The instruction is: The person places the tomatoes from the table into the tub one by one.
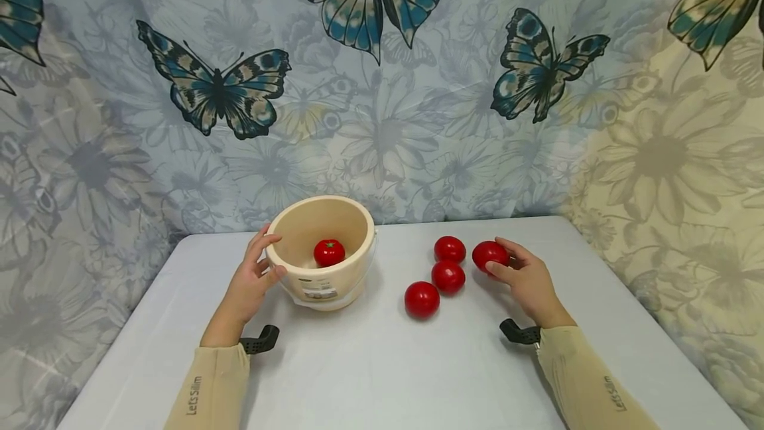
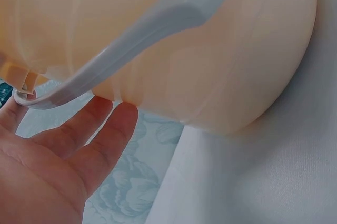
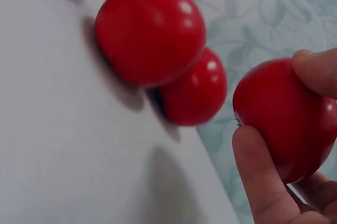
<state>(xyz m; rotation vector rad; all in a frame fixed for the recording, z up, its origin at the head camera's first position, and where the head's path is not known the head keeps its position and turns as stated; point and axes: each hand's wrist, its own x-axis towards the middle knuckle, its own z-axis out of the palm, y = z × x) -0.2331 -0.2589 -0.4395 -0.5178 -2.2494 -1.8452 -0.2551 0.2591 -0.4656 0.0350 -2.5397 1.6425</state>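
A cream bucket (image 1: 334,282) with a pale handle (image 2: 131,40) stands at the left of the table, one red tomato (image 1: 329,253) inside it. My left hand (image 1: 249,282) holds the bucket's left side near the rim; in the left wrist view, fingertips (image 2: 125,112) touch its outer wall. On the right, my right hand (image 1: 528,281) pinches a tomato (image 1: 489,257) between thumb and fingers, and the right wrist view shows this tomato (image 3: 284,119) just off the table. Left of it lie three more tomatoes (image 1: 448,277), grouped close together.
The white table (image 1: 370,377) runs back to a curtain (image 1: 388,131) printed with butterflies and flowers, which also hangs along both sides. Black wrist-camera mounts (image 1: 260,340) sit on both wrists, below the cream sleeves' cuffs.
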